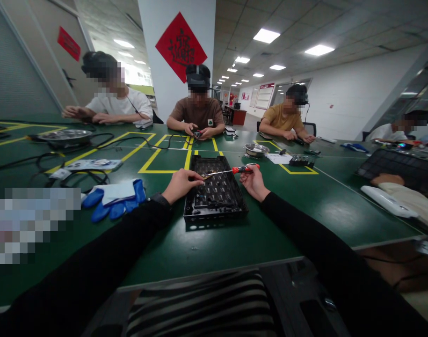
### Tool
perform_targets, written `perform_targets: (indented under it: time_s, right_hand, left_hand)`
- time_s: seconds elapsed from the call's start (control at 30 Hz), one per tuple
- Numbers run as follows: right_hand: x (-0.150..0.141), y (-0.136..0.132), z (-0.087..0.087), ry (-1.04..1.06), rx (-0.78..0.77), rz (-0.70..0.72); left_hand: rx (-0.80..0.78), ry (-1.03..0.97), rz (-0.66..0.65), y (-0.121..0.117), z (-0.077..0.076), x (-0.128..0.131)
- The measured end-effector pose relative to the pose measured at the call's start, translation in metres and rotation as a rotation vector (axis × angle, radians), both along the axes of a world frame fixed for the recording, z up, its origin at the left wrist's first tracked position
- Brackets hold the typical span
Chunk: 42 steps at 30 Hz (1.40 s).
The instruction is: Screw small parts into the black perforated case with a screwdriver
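Note:
A black plastic housing (215,213) with rows of slots lies on the green table before me, its open inside facing up. My right hand (255,185) is closed around the red-and-black handle of a screwdriver (244,168) at the housing's right side. The shaft points left across the housing, its tip close to the fingers of my left hand (182,186). Thumb and forefinger of that hand are pinched together over the housing's left edge. Something small and brownish shows by the tip; whether the left fingers hold it is unclear.
Blue-and-white gloves (117,199) lie to the left, with black cables (83,175) behind. Metal bowls (256,150) stand farther back, and a white device (389,201) lies at right. Several people work around the green table (157,252), which has yellow tape markings.

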State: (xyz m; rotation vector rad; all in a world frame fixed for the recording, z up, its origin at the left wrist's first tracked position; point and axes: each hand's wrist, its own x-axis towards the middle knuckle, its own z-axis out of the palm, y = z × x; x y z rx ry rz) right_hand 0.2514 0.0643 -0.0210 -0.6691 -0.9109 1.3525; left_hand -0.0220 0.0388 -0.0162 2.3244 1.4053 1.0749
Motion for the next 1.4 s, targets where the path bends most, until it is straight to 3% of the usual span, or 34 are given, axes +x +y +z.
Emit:
perform_targets:
  time_s: [0.17, 0.37, 0.47, 0.6, 1.2, 1.3, 1.4]
  right_hand:
    - [0.000, 0.003, -0.004, -0.144, 0.049, -0.120]
    - [-0.001, 0.007, -0.016, -0.653, 0.185, -0.429]
    - [-0.001, 0.007, -0.017, -0.889, 0.197, -0.475]
    - [-0.003, 0.006, -0.014, -1.055, 0.240, -0.494]
    - [0.000, 0.003, -0.013, -1.198, 0.226, -0.385]
    - [0.002, 0.004, -0.015, -1.216, 0.262, -0.395]
    - [0.003, 0.006, -0.015, -1.222, 0.276, -0.406]
  left_hand:
    - [-0.040, -0.052, -0.024, -0.004, 0.003, 0.002]
    - [-0.014, -0.088, -0.061, -0.002, 0.002, 0.002]
    - [-0.009, -0.087, -0.058, -0.001, 0.001, 0.002]
    - [-0.010, -0.088, -0.061, -0.001, 0.001, 0.001]
    - [-0.158, -0.115, -0.153, 0.002, 0.000, 0.000]
    - [-0.110, -0.046, -0.115, 0.000, 0.001, -0.001]
    - [0.072, 0.143, -0.052, -0.001, 0.010, 0.000]
